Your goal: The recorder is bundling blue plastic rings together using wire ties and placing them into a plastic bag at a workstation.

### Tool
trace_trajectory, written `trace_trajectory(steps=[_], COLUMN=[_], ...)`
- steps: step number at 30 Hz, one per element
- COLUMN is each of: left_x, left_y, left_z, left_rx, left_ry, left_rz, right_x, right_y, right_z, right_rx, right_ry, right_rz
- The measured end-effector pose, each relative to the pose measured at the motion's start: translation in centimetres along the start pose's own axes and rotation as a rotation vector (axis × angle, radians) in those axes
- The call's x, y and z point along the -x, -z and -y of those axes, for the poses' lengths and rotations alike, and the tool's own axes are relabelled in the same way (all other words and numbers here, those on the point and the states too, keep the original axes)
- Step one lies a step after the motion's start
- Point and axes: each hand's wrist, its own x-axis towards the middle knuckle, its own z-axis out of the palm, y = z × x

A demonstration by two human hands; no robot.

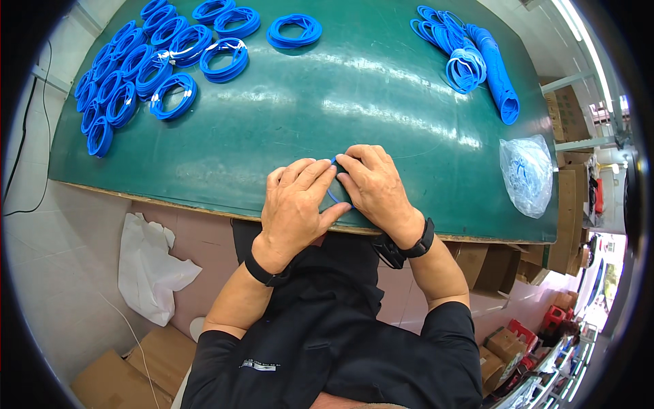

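Observation:
Close to the table's front edge, my left hand [294, 199] and my right hand [376, 187] meet over a thin blue cord [333, 195]. Only short bits of it show between them, one at the fingertips and one by the thumbs. My left fingers lie closed together against it, the thumb reaching toward the right hand. The right hand pinches at the same spot with thumb and forefinger. My palms and fingers hide the rest of the cord. Both hands rest on or just above the green tabletop [238, 160].
Several blue coils [174, 97] lie grouped at the far left, some with white ties. One coil [294, 31] sits apart. Far right are loose blue loops [436, 31] and a long blue bundle [496, 75]. A clear plastic bag [526, 176] is near the right edge.

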Motion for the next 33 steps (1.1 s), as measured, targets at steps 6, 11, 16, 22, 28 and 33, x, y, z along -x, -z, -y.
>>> trace_trajectory(steps=[6, 11, 16, 22, 28, 33], left_x=[0.01, -0.23, 0.0, 0.06, -0.07, -0.03], left_y=[-0.1, -0.09, -0.11, -0.26, -0.16, -0.21], left_z=[-0.03, -0.1, -0.03, -0.09, -0.11, -0.05], left_rx=[-0.008, -0.021, -0.026, -0.035, -0.033, -0.034], left_ry=[0.015, 0.007, 0.005, 0.005, 0.004, 0.003], left_rz=[0.003, 0.005, 0.008, 0.003, 0.008, 0.007], right_x=[-0.2, -0.24, -0.28, -0.15, -0.06, -0.07], right_y=[0.08, 0.14, 0.03, -0.02, -0.08, -0.09], right_z=[0.25, 0.22, 0.45, 0.4, 0.32, 0.41], right_rx=[-0.037, -0.039, -0.03, -0.025, -0.029, -0.029], right_ry=[-0.016, -0.015, -0.018, -0.016, -0.013, -0.021], right_rz=[-0.007, -0.008, -0.001, -0.01, -0.007, -0.01])
